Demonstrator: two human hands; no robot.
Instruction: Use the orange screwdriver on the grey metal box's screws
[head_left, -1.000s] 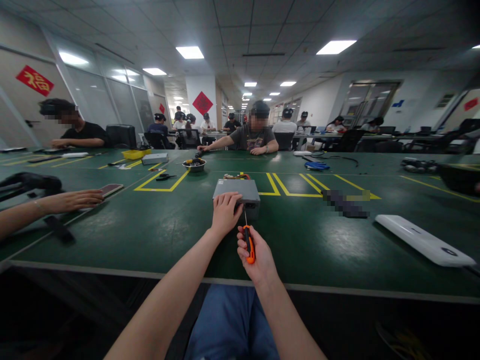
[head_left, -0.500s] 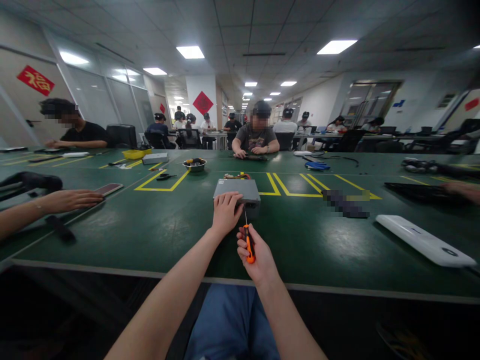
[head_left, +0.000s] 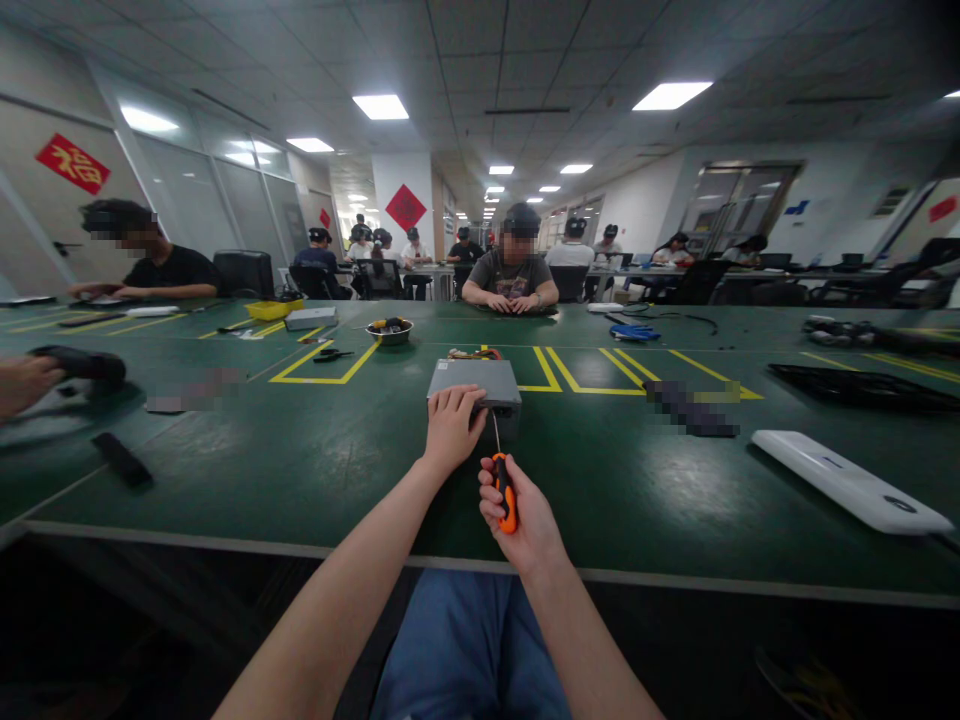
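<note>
The green table (head_left: 300, 450) is used as a common support; on it the grey box (head_left: 495, 376) is laid flat and is taken as landmark. A white case (head_left: 847, 480) is set well to the right of the box, nearer the table's edge. The box is placed with its socket (head_left: 505, 411) side turned to the near edge, presumably so that this face can be reached by both hands. Beyond the box and far to its left, a yellow tray (head_left: 274, 311) is seen; its contents cannot be made out. Between tray and box, a metal bowl (head_left: 391, 338) is filled with yellow-and-black items (head_left: 390, 324), too small to be identified. The left hand (head_left: 451, 425) is laid over the left part of the box's top, its fingers flat and nearly together, the thumb lowered at the near edge; by this the box is probably kept from sliding. In the right hand (head_left: 525, 510), just in front of the box, a screwdriver (head_left: 507, 495) is held, its handle pinched between thumb and curled fingers, apparently for control of its aim. The shaft (head_left: 496, 435) is pointed at the box's near face; whether contact is made cannot be told. Behind the box, coloured wires (head_left: 474, 354) are bunched, seemingly clear of both hands.
</note>
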